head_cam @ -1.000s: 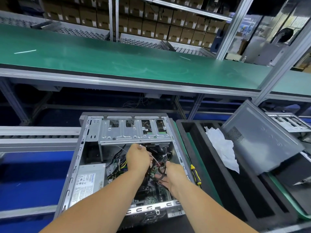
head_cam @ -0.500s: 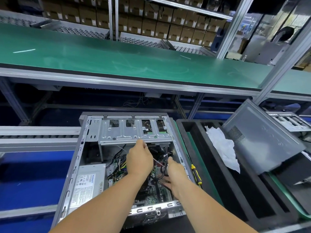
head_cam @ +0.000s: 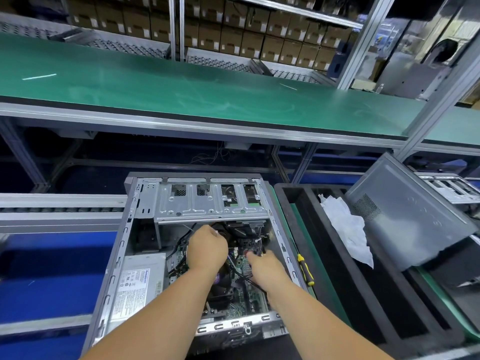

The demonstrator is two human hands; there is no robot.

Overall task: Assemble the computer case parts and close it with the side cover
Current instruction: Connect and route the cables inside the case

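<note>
Hands [head_cam: 207, 248] work inside open computer case [head_cam: 124, 245].

Green conveyor [head_cam: 181, 100], boxed shelving [head_cam: 259, 29] behind

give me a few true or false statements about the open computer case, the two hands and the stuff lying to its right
1. Both hands, left hand and right hand, reach inside the open grey metal computer case. True.
2. The grey side cover panel is already fitted on the case. False: it leans to the right, apart from the case.
3. A yellow-and-black screwdriver lies just right of the case. True.
4. The right hand holds the screwdriver. False: it is among black cables inside the case.
5. The crumpled white sheet lies inside the case. False: it lies in the black foam tray.
</note>
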